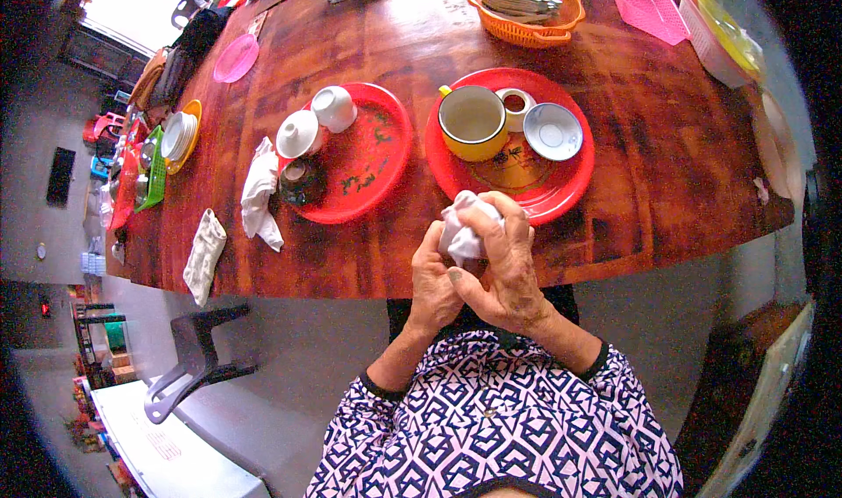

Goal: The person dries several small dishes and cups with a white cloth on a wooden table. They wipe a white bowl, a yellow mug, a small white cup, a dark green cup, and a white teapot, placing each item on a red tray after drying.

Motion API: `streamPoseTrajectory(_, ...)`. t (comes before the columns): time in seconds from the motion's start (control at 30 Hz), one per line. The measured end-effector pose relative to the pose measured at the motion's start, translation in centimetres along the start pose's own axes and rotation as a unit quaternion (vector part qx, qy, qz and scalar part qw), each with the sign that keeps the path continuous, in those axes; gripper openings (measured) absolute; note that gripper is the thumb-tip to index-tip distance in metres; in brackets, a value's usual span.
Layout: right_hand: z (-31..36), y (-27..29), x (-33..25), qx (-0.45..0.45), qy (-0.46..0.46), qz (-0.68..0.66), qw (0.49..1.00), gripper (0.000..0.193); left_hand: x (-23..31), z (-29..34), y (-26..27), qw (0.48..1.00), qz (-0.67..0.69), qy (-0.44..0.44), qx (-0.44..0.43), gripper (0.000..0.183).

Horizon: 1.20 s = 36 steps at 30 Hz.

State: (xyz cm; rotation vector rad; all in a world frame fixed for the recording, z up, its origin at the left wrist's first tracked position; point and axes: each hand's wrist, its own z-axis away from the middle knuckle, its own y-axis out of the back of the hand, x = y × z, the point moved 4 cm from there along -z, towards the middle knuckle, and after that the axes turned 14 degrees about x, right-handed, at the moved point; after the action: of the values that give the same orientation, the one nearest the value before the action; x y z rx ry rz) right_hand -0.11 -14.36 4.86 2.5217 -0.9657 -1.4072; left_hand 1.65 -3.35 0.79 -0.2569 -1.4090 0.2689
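Both hands meet at the table's near edge around a bunched white cloth (465,231). My left hand (435,280) is closed on it from the left, and my right hand (506,270) wraps over it from the right. Whether anything sits inside the cloth is hidden. Just beyond is a red round tray (574,182) bearing a yellow enamel mug (474,122), a small white cup or jar (517,103) with a dark red inside, and a shallow white bowl (553,132) with a blue rim.
Left, a second red tray (373,160) has a white lidded piece (298,135), a white cup (334,109) and a dark cup (302,182) along its edge. Beside it lie two cloths (260,195) (205,257). An orange basket (526,31) of spoons stands farther back; a chair (195,358) is lower left.
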Motion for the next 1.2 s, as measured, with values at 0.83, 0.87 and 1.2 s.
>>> streamPoseTrajectory(0.83,-1.6,0.8,-0.5,0.005,0.087,-0.13,0.988,0.021,1.1,1.0,0.0,0.994,-0.029,-0.105,-0.021,0.036)
streamPoseTrajectory(0.87,-2.0,0.9,0.2,0.001,0.034,-0.177,0.984,0.024,1.5,1.2,-0.2,0.993,-0.053,-0.101,-0.008,0.034)
streamPoseTrajectory(1.2,-1.7,-0.5,5.7,-0.065,-0.339,-0.531,0.774,0.023,1.7,1.2,-1.1,0.993,-0.024,-0.051,-0.105,0.036)
